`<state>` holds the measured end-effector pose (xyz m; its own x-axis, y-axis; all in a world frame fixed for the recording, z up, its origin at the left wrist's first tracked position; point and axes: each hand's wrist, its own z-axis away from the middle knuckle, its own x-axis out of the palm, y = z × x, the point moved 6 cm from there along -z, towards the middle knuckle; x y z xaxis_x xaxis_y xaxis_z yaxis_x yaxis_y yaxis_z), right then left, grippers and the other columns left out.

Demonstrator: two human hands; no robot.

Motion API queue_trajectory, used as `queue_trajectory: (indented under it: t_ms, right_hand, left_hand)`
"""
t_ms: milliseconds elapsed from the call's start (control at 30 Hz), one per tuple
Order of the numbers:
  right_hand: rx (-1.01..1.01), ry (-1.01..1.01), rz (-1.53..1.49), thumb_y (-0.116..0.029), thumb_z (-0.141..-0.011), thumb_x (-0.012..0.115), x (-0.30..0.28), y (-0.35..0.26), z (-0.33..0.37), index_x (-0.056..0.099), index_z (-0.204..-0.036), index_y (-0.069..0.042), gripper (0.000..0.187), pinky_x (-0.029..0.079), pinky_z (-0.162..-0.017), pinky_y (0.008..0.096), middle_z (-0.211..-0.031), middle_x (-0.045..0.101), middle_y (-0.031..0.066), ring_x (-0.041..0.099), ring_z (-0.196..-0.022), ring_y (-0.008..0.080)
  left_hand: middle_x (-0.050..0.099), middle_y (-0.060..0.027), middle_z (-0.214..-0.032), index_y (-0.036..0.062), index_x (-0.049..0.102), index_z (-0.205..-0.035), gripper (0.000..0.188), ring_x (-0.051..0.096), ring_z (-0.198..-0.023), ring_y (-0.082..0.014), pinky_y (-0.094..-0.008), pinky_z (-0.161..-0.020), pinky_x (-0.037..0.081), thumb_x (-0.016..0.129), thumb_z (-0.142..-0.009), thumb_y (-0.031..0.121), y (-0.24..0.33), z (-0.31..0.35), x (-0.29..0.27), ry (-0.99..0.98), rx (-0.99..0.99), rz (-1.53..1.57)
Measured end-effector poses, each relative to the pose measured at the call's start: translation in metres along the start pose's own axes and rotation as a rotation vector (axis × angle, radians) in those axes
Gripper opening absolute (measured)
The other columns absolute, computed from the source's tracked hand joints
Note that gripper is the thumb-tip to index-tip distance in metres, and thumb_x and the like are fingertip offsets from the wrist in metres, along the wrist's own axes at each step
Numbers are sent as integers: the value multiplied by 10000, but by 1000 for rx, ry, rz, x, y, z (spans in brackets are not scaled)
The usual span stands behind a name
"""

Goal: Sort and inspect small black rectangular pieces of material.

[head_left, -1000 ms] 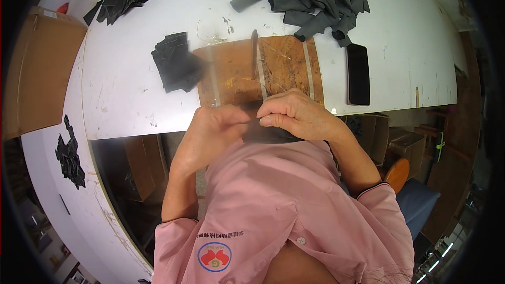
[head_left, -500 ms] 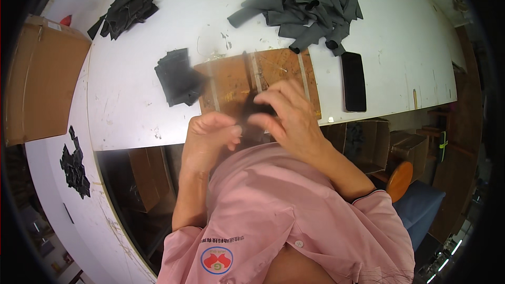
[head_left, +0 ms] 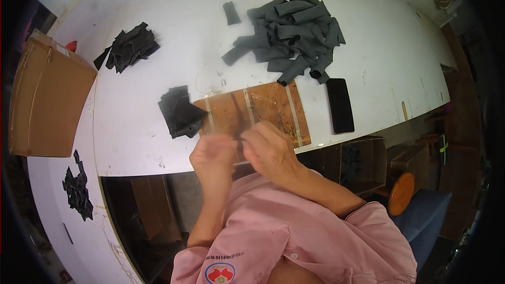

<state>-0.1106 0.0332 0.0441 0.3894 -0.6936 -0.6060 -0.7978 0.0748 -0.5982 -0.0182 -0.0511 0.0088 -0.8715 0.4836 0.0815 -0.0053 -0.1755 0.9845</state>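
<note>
Grip is unclear: left hand (head_left: 213, 152), right hand (head_left: 272, 151) near one board (head_left: 271, 106), one black stack (head_left: 180, 113).

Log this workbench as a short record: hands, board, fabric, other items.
Left hand: blurred, raised at the near edge of the board; left hand
Right hand: fingers bent, close beside the left; right hand
Held: too blurred to tell
Board: brown board with pale strips, on the white table
Fabric, left of board: stack of dark pieces
Fabric, beyond board: heap of grey pieces, some rolled like tubes
Right of board: black phone, lying flat
Far left: cardboard box
</note>
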Motion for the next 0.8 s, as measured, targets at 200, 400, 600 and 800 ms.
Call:
queue_trajectory:
  t_ms: [200,400,600,800]
  right_hand:
    - [329,-91,-387,-8,-699,579,-5,14,0,558,-774,15,82,433,-585,251,-721,504,77,537,-633,178]
    - [908,-301,-1398,-90,-780,556,31,36,26,576,-802,-16,80,348,-528,188,-697,472,-11,433,-594,66]
    - [930,-341,-1319,-167,-828,510,41,34,27,533,-771,-42,139,319,-497,173,-666,466,-18,397,-548,48]
    - [863,-300,-1396,-96,-811,522,25,33,24,535,-767,-39,73,389,-646,188,-736,497,-14,466,-678,58]
  left_hand:
    - [577,-50,-696,26,492,-858,154,286,-362,-2,-151,-334,205,545,-730,-41,3,0,18,-315,-258,632]
    - [515,13,-669,12,519,-814,159,360,-455,-2,-159,-397,250,491,-686,-77,-6,-8,13,-199,-33,118]
    - [543,-25,-685,-10,535,-831,158,384,-451,-3,-146,-405,280,491,-700,-88,-1,-10,0,4,260,-86]
    - [568,-115,-783,-36,467,-1015,321,343,-345,-24,-149,-339,264,507,-701,-88,11,21,30,-746,-543,883]
